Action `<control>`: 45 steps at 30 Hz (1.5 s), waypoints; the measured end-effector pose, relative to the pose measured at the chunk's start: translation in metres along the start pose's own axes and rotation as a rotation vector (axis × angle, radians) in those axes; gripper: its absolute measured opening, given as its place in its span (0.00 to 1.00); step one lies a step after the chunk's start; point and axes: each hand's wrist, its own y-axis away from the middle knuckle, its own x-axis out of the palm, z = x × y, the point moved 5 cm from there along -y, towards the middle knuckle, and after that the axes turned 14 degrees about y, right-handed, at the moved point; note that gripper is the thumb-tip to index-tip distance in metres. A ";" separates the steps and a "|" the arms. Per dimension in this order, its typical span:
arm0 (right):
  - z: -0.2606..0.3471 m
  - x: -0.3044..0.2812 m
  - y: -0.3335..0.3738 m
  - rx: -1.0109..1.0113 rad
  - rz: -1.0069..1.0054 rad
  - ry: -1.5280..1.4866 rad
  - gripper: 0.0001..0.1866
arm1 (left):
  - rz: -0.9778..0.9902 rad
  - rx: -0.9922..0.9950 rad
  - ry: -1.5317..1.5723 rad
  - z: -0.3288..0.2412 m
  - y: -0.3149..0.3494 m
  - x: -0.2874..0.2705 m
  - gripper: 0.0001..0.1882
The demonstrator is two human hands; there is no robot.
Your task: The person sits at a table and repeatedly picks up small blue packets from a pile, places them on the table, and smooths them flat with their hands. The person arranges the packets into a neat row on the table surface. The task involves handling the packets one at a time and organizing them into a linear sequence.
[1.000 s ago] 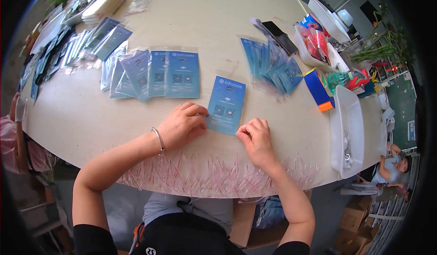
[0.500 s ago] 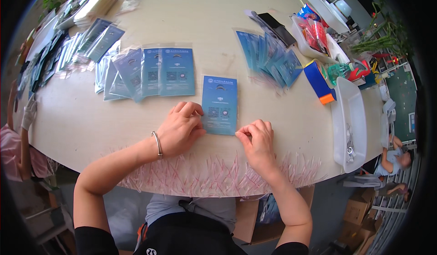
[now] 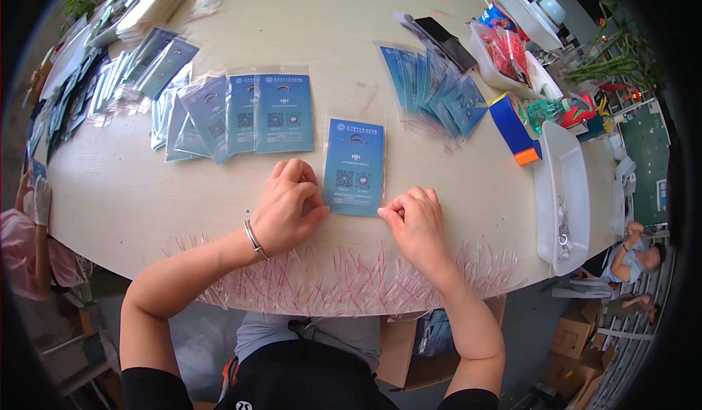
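Blue card [image 3: 354, 165]: lies face up on the pale table [image 3: 453, 190] between the two hands, its clear sleeve reaching past the top edge
Left hand [image 3: 287, 209]: half curled, fingertips meeting the card's lower left edge (whether they grip it, I cannot tell)
Right hand [image 3: 418, 221]: nearly closed, thumb and forefinger pinched together on the card's lower right corner
Bracelet [image 3: 255, 239]: silver, around the left wrist
Left-hand cards [image 3: 284, 114]: sleeved, blue, overlapping in a row beyond the left hand
Right-hand cards [image 3: 437, 92]: a fanned group, beside a dark phone [image 3: 444, 43]
Strips [image 3: 322, 282]: thin, clear and pinkish, scattered along the near table edge
White tray [image 3: 575, 242]: at the table's right side, small metal pieces [image 3: 563, 227] inside
Box [image 3: 513, 126]: blue and orange, just beside the tray
Gloved hand [image 3: 42, 199]: another person's, at the far left
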 end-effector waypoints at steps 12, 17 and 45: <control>-0.003 -0.002 -0.001 0.096 -0.017 -0.036 0.12 | -0.139 -0.058 -0.119 -0.003 -0.001 0.000 0.07; -0.010 -0.001 -0.001 0.079 -0.101 -0.024 0.18 | 0.095 0.225 -0.118 -0.017 -0.004 0.013 0.11; -0.033 -0.008 0.002 0.097 0.063 0.410 0.44 | 0.325 0.111 -0.659 0.023 -0.035 -0.007 0.40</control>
